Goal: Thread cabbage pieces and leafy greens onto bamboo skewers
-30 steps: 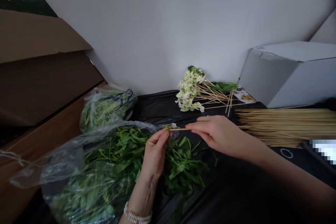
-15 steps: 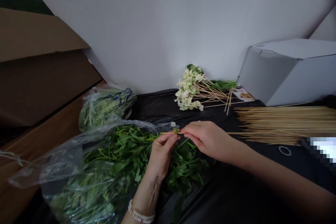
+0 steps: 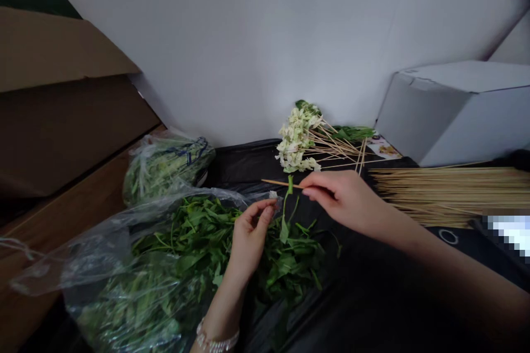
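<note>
My right hand pinches a thin wooden skewer, its pointed end toward the left. A green leafy stem is pierced on the skewer just beyond my fingertips, its leaf hanging down. Below and left of it, my left hand has its thumb and forefinger curled, slightly apart, with nothing visible between them; it is clear of the skewer. Under both hands lies a heap of loose leafy greens, partly inside a clear plastic bag.
Against the wall lie skewers threaded with pale leaves. A pile of bare skewers is on the right, before a white box. Another bag of greens and a cardboard box stand left. Black plastic sheeting covers the surface.
My left hand has let go of the stem and moved slightly down and left. My right hand has raised the skewer, with the stem now hanging from it.
</note>
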A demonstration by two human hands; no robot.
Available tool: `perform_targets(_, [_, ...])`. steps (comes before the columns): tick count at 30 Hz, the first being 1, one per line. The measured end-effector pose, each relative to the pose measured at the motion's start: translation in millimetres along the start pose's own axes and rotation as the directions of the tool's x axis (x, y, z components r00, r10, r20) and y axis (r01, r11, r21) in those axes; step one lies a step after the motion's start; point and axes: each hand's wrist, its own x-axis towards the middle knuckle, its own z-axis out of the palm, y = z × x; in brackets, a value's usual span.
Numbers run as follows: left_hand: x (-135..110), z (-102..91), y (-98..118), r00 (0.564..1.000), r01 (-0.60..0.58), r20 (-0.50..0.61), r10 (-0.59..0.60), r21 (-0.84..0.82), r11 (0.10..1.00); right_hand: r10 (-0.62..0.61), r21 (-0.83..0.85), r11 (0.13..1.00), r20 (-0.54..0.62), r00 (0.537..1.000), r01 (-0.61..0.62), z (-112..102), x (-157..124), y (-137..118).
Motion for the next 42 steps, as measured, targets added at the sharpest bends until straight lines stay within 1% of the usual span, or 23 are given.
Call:
perform_targets(2, [0.4, 0.4, -4.8, 0.999, -0.033, 0.031, 0.031, 0.080, 0.996, 0.019, 0.038, 0.999, -0.042, 0.999, -0.017, -10.3, 0.6, -1.8])
perform_targets(4, [-1.2, 3.4, -12.6, 0.990, -0.091, 0.123, 0.071, 0.168, 0.981, 0.026, 0.104, 0.994, -0.068, 0.997, -0.018, -19.2, 0.2, -6.4])
perform_targets(7, [-5.0, 10.3, -25.5, 0.939, -0.197, 0.330, 0.101, 0.271, 0.942, 0.039, 0.218, 0.976, -0.153, 0.987, -0.005, -30.5, -1.3, -13.9])
perform_targets(9, [-6.5, 14.6, -32.8, 0.907, -0.246, 0.408, 0.099, 0.327, 0.912, 0.057, 0.258, 0.966, -0.239, 0.969, 0.006, -36.6, -2.1, -16.5])
perform_targets(11, [-6.9, 18.1, -37.7, 0.899, -0.309, 0.423, 0.113, 0.427, 0.850, 0.066, 0.263, 0.965, -0.297, 0.952, 0.015, -40.6, -2.4, -16.8])
perform_targets(12, [-6.9, 19.7, -39.3, 0.895, -0.345, 0.428, 0.122, 0.494, 0.798, 0.067, 0.262, 0.965, -0.306, 0.950, 0.017, -41.5, -2.3, -16.4])
perform_targets(14, [-7.4, 22.5, -41.0, 0.885, -0.404, 0.451, 0.117, 0.616, 0.676, 0.063, 0.266, 0.964, -0.296, 0.953, 0.019, -41.2, -2.0, -15.5])
perform_targets(16, [-9.1, 24.5, -41.6, 0.879, -0.432, 0.465, 0.106, 0.682, 0.590, 0.062, 0.281, 0.960, -0.271, 0.960, 0.017, -39.2, -1.6, -14.7])
perform_targets(18, [-11.2, 24.8, -41.7, 0.885, -0.433, 0.450, 0.117, 0.705, 0.562, 0.070, 0.295, 0.956, -0.252, 0.965, 0.007, -36.9, -1.5, -13.9])
perform_targets(20, [-12.8, 22.8, -40.5, 0.897, -0.422, 0.413, 0.157, 0.694, 0.584, 0.078, 0.306, 0.952, -0.241, 0.967, -0.001, -35.7, -1.5, -12.7])
perform_targets(22, [-12.8, 18.7, -36.3, 0.912, -0.398, 0.349, 0.215, 0.628, 0.669, 0.079, 0.308, 0.951, -0.245, 0.966, 0.001, -36.1, -1.4, -11.4])
perform_targets(24, [-11.3, 13.7, -28.6, 0.942, -0.332, 0.221, 0.254, 0.481, 0.812, 0.083, 0.302, 0.953, -0.250, 0.965, -0.004, -37.8, -1.1, -10.6])
perform_targets(26, [-9.0, 9.3, -18.9, 0.973, -0.229, 0.073, 0.218, 0.247, 0.942, 0.091, 0.299, 0.954, -0.254, 0.963, -0.011, -40.2, -0.5, -10.8])
perform_targets(27, [-7.7, 7.6, -14.3, 0.984, -0.180, 0.023, 0.178, 0.112, 0.977, 0.094, 0.301, 0.953, -0.255, 0.962, -0.013, -41.4, -0.2, -11.1])
perform_targets(28, [-6.4, 6.2, -10.3, 0.990, -0.141, -0.005, 0.141, -0.019, 0.990, 0.097, 0.304, 0.953, -0.258, 0.961, -0.014, -42.5, 0.0, -11.4])
perform_targets(30, [-3.7, 4.2, -5.1, 0.995, -0.099, -0.037, 0.093, -0.224, 0.970, 0.103, 0.304, 0.952, -0.261, 0.960, -0.019, -44.1, 0.3, -11.5])
perform_targets(32, [-1.1, 2.9, -3.3, 0.995, -0.096, -0.073, 0.075, -0.347, 0.933, 0.105, 0.292, 0.956, -0.252, 0.962, -0.028, -44.4, 0.4, -9.9])
perform_targets(33, [-0.1, 2.4, -3.1, 0.994, -0.095, -0.095, 0.062, -0.389, 0.916, 0.100, 0.278, 0.960, -0.227, 0.969, -0.034, -43.9, 0.4, -8.3])
perform_targets(34, [0.8, 2.2, -2.9, 0.993, -0.085, -0.110, 0.041, -0.424, 0.902, 0.091, 0.259, 0.965, -0.184, 0.979, -0.041, -42.8, 0.4, -6.3])
perform_targets(36, [1.8, 2.3, -2.4, 0.993, -0.040, -0.116, -0.017, -0.480, 0.876, 0.076, 0.201, 0.977, -0.046, 0.996, -0.065, -39.0, 0.7, -1.5])
perform_targets(38, [1.9, 3.5, -1.5, 0.992, 0.014, -0.101, -0.077, -0.511, 0.859, 0.080, 0.122, 0.988, 0.105, 0.991, -0.092, -33.8, 1.0, 3.2])
perform_targets(39, [1.8, 4.4, -1.0, 0.991, 0.037, -0.093, -0.100, -0.521, 0.853, 0.084, 0.085, 0.992, 0.155, 0.984, -0.098, -31.0, 1.2, 5.2])
perform_targets(42, [1.1, 7.4, -0.4, 0.987, 0.071, -0.084, -0.138, -0.542, 0.837, 0.073, 0.017, 0.997, 0.211, 0.975, -0.079, -24.4, 1.7, 9.1])
